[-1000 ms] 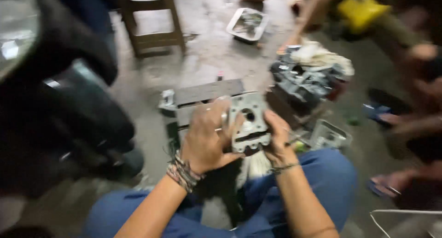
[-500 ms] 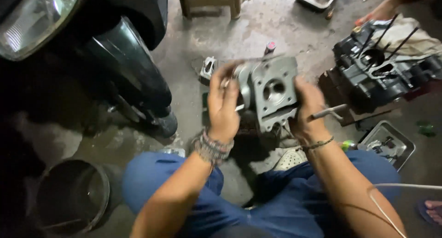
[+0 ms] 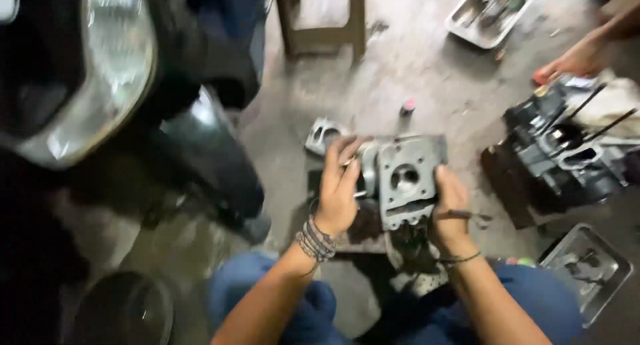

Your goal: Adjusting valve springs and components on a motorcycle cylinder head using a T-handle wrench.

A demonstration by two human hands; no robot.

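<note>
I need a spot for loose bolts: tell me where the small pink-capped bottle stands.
The small pink-capped bottle stands on the grey concrete floor, just beyond the grey metal cylinder head and before the wooden stool.

I see a dull grey cast-metal cylinder head (image 3: 407,180), matt and rough. The floor (image 3: 427,78) is stained, gritty concrete. The motorcycle fender (image 3: 213,165) looks glossy dark plastic, its headlight (image 3: 113,72) smooth and shiny. The stool (image 3: 323,18) is worn wood.

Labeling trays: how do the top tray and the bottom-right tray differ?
The top tray lies far off by the stool; the bottom-right tray sits beside the person's knee. The top tray looks paler; the bottom-right tray is darker. Both are rectangular metal trays holding small parts.
</note>
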